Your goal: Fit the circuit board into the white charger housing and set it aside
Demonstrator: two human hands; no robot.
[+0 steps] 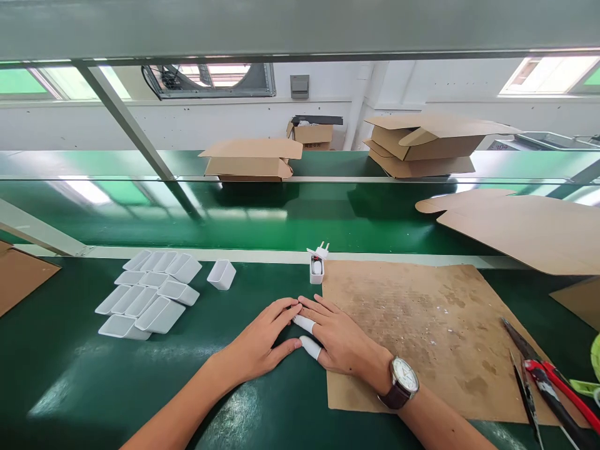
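My left hand (262,340) lies on the green tabletop with its fingers stretched out, and their tips meet those of my right hand. Across from it, my right hand (344,340) rests palm down, partly over the left edge of a stained cardboard sheet (398,325). White finger cots (310,347) cover its thumb and one finger. Neither hand shows anything held. Just beyond the fingertips stands a small white tray (316,272) with a white plug adapter (320,250) at its far end and a round white piece inside.
Several white plastic trays (162,315) sit grouped at left, with a single white tray (222,275) apart from them. Red-handled scissors (539,369) and dark tweezers (525,394) lie on the right. Cardboard boxes (250,165) stand on the shelf; a cardboard flap (529,228) juts in at right.
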